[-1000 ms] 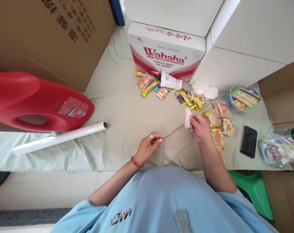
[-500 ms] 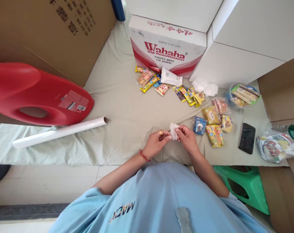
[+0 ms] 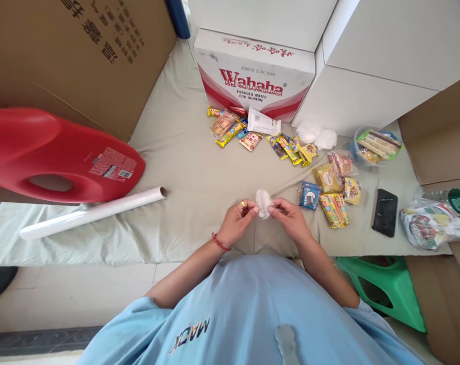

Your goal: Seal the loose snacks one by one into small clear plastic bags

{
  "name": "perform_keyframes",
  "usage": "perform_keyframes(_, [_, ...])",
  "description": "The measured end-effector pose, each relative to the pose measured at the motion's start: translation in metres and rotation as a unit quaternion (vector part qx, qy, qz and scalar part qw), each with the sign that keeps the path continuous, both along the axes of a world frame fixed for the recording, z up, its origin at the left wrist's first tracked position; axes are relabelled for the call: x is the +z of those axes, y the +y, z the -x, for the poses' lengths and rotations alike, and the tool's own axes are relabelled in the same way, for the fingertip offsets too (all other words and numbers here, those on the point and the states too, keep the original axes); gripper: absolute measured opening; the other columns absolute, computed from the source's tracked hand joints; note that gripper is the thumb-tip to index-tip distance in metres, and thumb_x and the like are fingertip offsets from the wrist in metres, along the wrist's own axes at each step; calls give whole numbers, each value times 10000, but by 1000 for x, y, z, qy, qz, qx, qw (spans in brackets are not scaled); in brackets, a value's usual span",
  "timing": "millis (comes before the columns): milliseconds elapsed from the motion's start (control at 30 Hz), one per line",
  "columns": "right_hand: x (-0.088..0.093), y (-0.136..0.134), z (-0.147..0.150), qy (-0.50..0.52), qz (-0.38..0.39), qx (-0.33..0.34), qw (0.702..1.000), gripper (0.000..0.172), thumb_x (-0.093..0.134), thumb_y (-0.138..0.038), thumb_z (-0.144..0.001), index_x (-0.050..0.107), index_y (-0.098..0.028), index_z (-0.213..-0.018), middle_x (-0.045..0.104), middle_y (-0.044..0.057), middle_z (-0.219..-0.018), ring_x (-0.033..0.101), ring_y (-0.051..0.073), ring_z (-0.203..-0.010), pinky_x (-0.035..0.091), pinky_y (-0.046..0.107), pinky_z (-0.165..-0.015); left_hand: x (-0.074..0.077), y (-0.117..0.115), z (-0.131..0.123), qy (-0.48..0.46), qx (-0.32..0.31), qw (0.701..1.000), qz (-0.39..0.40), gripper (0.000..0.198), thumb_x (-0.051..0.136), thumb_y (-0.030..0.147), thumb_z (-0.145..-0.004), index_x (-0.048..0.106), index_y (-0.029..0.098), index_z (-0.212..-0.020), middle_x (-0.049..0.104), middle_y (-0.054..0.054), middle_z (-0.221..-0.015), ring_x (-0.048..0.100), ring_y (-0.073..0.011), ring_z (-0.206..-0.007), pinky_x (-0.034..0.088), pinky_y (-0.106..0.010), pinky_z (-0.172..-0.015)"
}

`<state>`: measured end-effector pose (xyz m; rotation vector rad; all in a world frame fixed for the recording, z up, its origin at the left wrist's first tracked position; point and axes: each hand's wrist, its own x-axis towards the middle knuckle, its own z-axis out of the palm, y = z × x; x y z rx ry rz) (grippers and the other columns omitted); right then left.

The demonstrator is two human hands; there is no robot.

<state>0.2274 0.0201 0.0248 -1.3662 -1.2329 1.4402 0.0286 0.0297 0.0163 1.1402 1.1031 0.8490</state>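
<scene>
A crumpled piece of thin whitish plastic film (image 3: 263,204) is held between my two hands, just above the table cloth. My left hand (image 3: 238,220), with a ring and a red bracelet, pinches its left edge with thumb and fingertips. On the opposite side, my right hand (image 3: 290,219) grips the right edge in the same way. A blue snack packet (image 3: 309,195) lies just beyond my right hand. Beside it are a yellow-and-orange packet (image 3: 334,210) and several other wrapped snacks.
Farther back, more snacks (image 3: 230,133) lie before a Wahaha carton (image 3: 254,76), with white crumpled clumps (image 3: 316,136) nearby. A plastic tub (image 3: 378,147), black phone (image 3: 385,213) and bagged item (image 3: 423,225) are right. A film roll (image 3: 93,213) and red jug (image 3: 73,152) are left.
The plastic film has spread a little and stands more upright. Both hands have shifted slightly left, with a bit more space between their fingertips.
</scene>
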Motion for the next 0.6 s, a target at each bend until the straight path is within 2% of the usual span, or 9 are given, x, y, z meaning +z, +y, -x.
perform_keyframes(100, [-5, 3, -14, 66, 32, -94, 993, 314, 794, -500, -783, 699, -234, -922, 653, -9, -823, 556, 132, -682, 493, 262, -656, 1, 1, 14, -27, 5, 999, 30, 430, 689, 610, -859, 622, 185, -844, 544, 29, -700, 438, -109, -634, 380, -251, -623])
perform_keyframes(167, [-8, 4, -23, 83, 52, -93, 991, 326, 819, -489, -753, 693, -225, -896, 639, -10, -815, 532, 119, -658, 479, 247, -624, 0, 0, 21, -40, 0, 998, 46, 433, 707, 607, -848, 616, 184, -830, 533, 33, -691, 420, -103, -619, 368, -251, -615])
perform_keyframes(233, [-12, 2, -28, 61, 60, -66, 994, 340, 792, -503, -780, 695, -217, -936, 640, 3, -839, 530, 122, -660, 488, 255, -620, -2, -4, 25, -48, -13, 997, 55, 424, 708, 595, -852, 614, 183, -817, 534, 30, -687, 434, -107, -627, 384, -256, -635])
perform_keyframes(333, [-14, -2, -29, -62, -15, -43, 997, 477, 765, -499, -815, 673, -232, -1200, 654, 71, -1093, 592, 171, -820, 547, 318, -715, -3, -9, 25, -48, -31, 998, 36, 380, 691, 547, -881, 623, 184, -794, 572, 6, -739, 502, -131, -707, 431, -274, -713])
perform_keyframes(400, [-12, -3, -26, -157, -108, -13, 982, 576, 785, -459, -819, 629, -256, -1336, 592, 118, -1313, 601, 231, -1056, 554, 401, -889, -5, -10, 24, -53, -39, 998, 9, 341, 684, 498, -895, 631, 184, -772, 622, -25, -851, 554, -155, -816, 455, -292, -796])
perform_keyframes(433, [-11, -3, -24, -193, -152, 13, 969, 547, 783, -437, -833, 642, -266, -1333, 570, 124, -1370, 575, 256, -1160, 523, 440, -980, -7, -10, 24, -60, -45, 997, 0, 324, 682, 473, -898, 631, 184, -761, 640, -40, -917, 573, -168, -873, 460, -303, -836])
perform_keyframes(500, [-8, -2, -21, -230, -212, 64, 948, 332, 723, -400, -901, 718, -272, -1208, 605, 116, -1351, 537, 279, -1253, 445, 484, -1085, -9, -8, 26, -75, -54, 996, -4, 293, 682, 430, -895, 630, 184, -744, 655, -61, -1014, 595, -192, -960, 465, -325, -899])
perform_keyframes(533, [-7, -1, -19, -234, -227, 77, 942, 231, 680, -388, -937, 745, -269, -1123, 640, 108, -1298, 544, 279, -1247, 426, 488, -1096, -10, -7, 27, -83, -54, 995, -1, 279, 688, 413, -888, 629, 185, -738, 658, -67, -1039, 601, -204, -993, 466, -335, -920])
perform_keyframes(600, [-7, 1, -16, -213, -223, 77, 948, 196, 614, -386, -981, 754, -253, -1011, 685, 97, -1187, 591, 261, -1165, 452, 455, -1049, -9, -2, 29, -101, -32, 994, 11, 271, 711, 391, -867, 615, 185, -719, 659, -72, -1049, 608, -225, -1048, 467, -347, -945])
